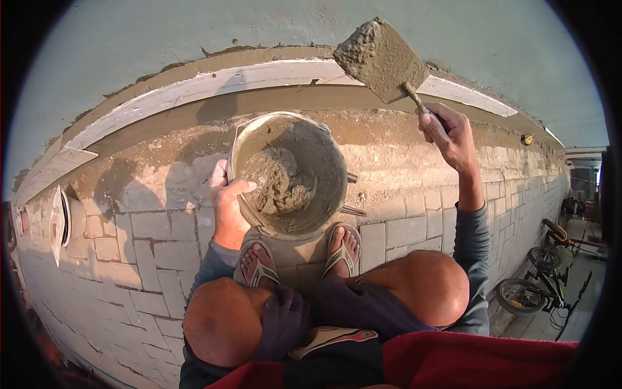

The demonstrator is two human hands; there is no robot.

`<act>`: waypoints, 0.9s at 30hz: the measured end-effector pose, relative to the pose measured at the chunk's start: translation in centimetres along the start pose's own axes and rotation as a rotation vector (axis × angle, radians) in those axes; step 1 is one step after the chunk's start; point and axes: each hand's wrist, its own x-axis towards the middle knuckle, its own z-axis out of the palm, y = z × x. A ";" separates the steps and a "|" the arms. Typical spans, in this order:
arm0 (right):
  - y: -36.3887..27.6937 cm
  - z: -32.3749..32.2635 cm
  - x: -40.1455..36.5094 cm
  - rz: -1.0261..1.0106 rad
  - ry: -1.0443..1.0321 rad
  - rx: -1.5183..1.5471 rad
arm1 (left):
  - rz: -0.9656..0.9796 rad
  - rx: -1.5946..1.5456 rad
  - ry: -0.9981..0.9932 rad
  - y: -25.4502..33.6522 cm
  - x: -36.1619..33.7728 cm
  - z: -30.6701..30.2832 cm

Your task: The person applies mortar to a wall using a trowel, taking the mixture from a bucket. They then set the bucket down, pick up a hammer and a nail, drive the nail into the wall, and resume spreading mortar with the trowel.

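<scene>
The left hand [228, 206] is closed over the rim of a bucket [332, 175], thumb on the inner side, which seems to keep it steady while the wet mortar [278, 178] inside is within easy reach. The right hand [452, 137], well apart from the left, has its fingers wrapped around the handle of a mortar-coated trowel [383, 63], whose blade points away beyond this hand, its broad face upward, probably so the load does not slide. Beyond both hands, a long white board [285, 72] runs along the wall [162, 32], perhaps as an edge guide.
</scene>
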 end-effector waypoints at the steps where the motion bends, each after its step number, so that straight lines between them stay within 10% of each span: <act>1: 1.0 -0.4 1.1 -0.095 0.116 -0.131 | -0.004 0.003 0.011 -0.1 -0.1 0.1; 4: 6.3 -0.5 5.3 -0.448 0.337 -0.448 | -0.040 0.019 0.014 -0.5 -0.2 0.1; 27: 7.1 0.8 8.6 -0.383 0.191 -0.578 | -0.068 0.126 0.098 -2.0 -0.1 -2.8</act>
